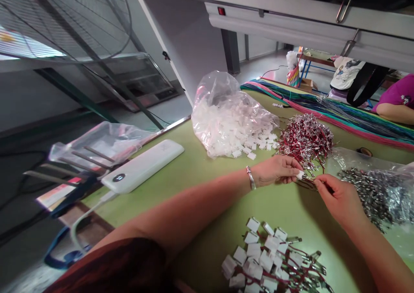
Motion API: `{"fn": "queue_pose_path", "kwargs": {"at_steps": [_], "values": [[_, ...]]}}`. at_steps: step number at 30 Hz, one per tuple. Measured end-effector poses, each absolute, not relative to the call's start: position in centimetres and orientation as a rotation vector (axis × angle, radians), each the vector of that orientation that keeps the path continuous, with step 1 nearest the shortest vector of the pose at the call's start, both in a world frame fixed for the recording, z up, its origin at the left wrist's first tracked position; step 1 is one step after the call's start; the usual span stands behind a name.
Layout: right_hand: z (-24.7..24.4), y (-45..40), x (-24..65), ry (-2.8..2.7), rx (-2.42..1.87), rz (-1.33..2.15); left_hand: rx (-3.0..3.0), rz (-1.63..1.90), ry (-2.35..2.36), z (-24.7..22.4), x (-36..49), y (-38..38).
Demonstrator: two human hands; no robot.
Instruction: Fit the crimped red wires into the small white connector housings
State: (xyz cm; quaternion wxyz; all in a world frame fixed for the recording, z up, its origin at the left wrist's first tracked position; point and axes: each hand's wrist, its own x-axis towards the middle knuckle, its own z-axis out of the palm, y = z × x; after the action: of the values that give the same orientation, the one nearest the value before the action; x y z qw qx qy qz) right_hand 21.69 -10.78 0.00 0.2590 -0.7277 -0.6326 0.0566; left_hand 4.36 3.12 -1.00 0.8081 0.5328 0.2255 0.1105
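dark sleeve [119, 267] lies nearest, below and left of the grip, where the left hand [284, 171] pinches a white connector [300, 175] and, just beside it, the right hand [336, 196] pinches a thin wire [309, 181]. below the grip lie wired connectors [267, 258]; beyond it, heaped red wires [305, 137]; left of those, a plastic bag [220, 86] with loose connectors [247, 150].
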Motion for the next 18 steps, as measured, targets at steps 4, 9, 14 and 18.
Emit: {"fn": "queue_pose_path", "kwargs": {"at_steps": [4, 9, 14, 18], "values": [[0.18, -10.85, 21.64, -1.76, -1.931, 0.02, 1.127, 0.227, 0.486, -0.95, 4.38, 3.13], [-0.2, -10.71, 21.68, -1.806, -1.812, -0.058, 1.042, 0.234, 0.452, -0.77, 4.47, 3.15], [-0.53, -10.7, 21.41, -1.82, -1.829, -0.105, 1.07, 0.225, 0.453, -0.82, 4.44, 3.07], [-0.59, -10.89, 20.85, -1.894, -1.912, -0.324, 1.204, 0.217, 0.434, -0.86, 4.4, 2.9]]}}
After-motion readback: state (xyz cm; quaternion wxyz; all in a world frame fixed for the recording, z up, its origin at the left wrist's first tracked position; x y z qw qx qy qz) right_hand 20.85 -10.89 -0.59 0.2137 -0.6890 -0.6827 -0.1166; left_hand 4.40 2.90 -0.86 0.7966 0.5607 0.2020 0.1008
